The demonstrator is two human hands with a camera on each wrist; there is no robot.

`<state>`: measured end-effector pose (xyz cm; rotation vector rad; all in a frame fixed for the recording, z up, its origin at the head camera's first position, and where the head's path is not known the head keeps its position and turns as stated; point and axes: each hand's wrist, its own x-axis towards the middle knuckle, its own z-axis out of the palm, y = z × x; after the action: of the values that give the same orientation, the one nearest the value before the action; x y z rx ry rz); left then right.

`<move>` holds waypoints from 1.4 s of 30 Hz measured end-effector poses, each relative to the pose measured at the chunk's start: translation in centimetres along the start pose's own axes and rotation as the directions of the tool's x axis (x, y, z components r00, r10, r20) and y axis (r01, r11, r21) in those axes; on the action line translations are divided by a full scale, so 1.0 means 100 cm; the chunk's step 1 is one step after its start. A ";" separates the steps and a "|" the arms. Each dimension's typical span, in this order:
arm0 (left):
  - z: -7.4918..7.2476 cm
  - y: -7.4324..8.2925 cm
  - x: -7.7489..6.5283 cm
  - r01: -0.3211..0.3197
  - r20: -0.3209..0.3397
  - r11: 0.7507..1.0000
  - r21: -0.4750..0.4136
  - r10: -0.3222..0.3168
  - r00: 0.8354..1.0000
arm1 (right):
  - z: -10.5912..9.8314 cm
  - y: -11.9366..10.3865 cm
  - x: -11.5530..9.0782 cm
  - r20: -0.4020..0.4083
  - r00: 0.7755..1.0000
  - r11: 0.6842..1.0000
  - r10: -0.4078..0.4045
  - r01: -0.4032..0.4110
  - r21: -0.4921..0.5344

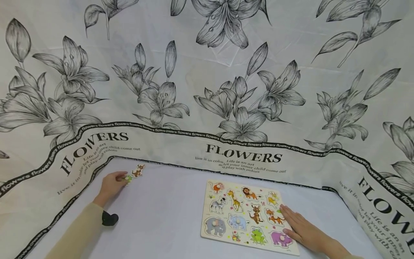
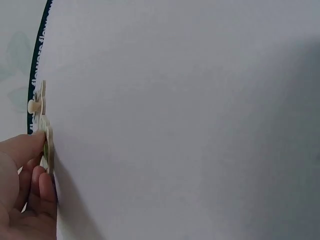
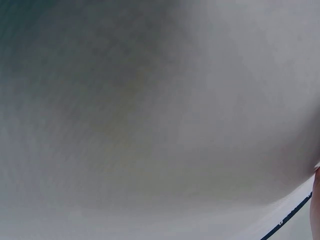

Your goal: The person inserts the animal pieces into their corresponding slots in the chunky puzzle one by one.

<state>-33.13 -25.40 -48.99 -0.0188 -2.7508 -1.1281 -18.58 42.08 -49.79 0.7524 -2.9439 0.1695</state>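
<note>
At the far left of the white surface, my left hand [image 1: 112, 185] pinches a green frog puzzle piece [image 1: 128, 178] between thumb and fingers. Just beyond it is a brown kangaroo piece [image 1: 138, 171]; in the left wrist view its knob [image 2: 34, 106] sticks out sideways. My right hand [image 1: 302, 228] rests along the right edge of a wooden animal puzzle board [image 1: 223, 199], fingers straight. Matching frog [image 1: 258, 236] and kangaroo [image 1: 255, 214] pictures show on the board. The right wrist view holds mostly blurred cloth, with a sliver of hand at its right edge.
A purple hippo [image 1: 281, 239], a grey elephant [image 1: 215, 226] and a blue rhino [image 1: 237, 221] with knobs sit in the board among several other animals. A black object [image 1: 110, 218] sits at my left wrist. Flower-printed cloth [image 1: 239, 153] rises behind the white surface [image 1: 161, 216].
</note>
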 end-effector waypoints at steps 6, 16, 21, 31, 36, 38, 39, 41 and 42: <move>-0.007 -0.009 0.013 -0.030 0.122 1.000 -0.008 0.031 0.992 | -0.002 -0.001 0.000 0.008 1.000 1.000 0.010 -0.010 0.022; -0.015 -0.020 0.019 0.007 0.153 1.000 0.003 -0.007 0.988 | -0.004 -0.003 0.001 0.033 0.999 0.997 0.043 -0.045 0.058; -0.015 -0.019 0.016 0.013 0.116 1.000 0.018 -0.015 0.993 | -0.004 -0.004 0.002 0.009 1.000 0.998 0.021 -0.021 0.062; -0.006 -0.022 0.013 0.040 0.066 0.999 0.008 -0.040 0.997 | -0.005 -0.004 0.000 0.041 0.998 0.995 0.046 -0.050 0.086; -0.003 -0.022 0.012 0.026 0.048 1.000 0.017 -0.027 0.999 | -0.006 -0.005 0.001 0.084 0.994 0.991 0.069 -0.078 0.109; -0.004 -0.021 0.011 0.022 0.050 0.999 0.025 -0.023 0.998 | -0.007 -0.006 0.001 0.094 0.993 0.989 0.073 -0.084 0.120; -0.004 -0.020 0.012 0.022 0.053 0.999 0.029 -0.023 0.998 | -0.007 -0.006 0.001 0.095 0.993 0.989 0.072 -0.083 0.120; -0.005 -0.019 0.012 0.020 0.062 0.999 0.036 -0.022 0.998 | -0.007 -0.006 0.000 0.099 0.992 0.989 0.074 -0.086 0.122; -0.006 -0.017 0.012 0.019 0.066 0.999 0.042 -0.021 0.998 | -0.007 -0.006 0.000 0.095 0.993 0.989 0.071 -0.083 0.123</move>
<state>-34.38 -27.10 -49.59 -0.0242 -2.8379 -1.0950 -18.25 41.65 -49.03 0.6791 -3.0745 0.3398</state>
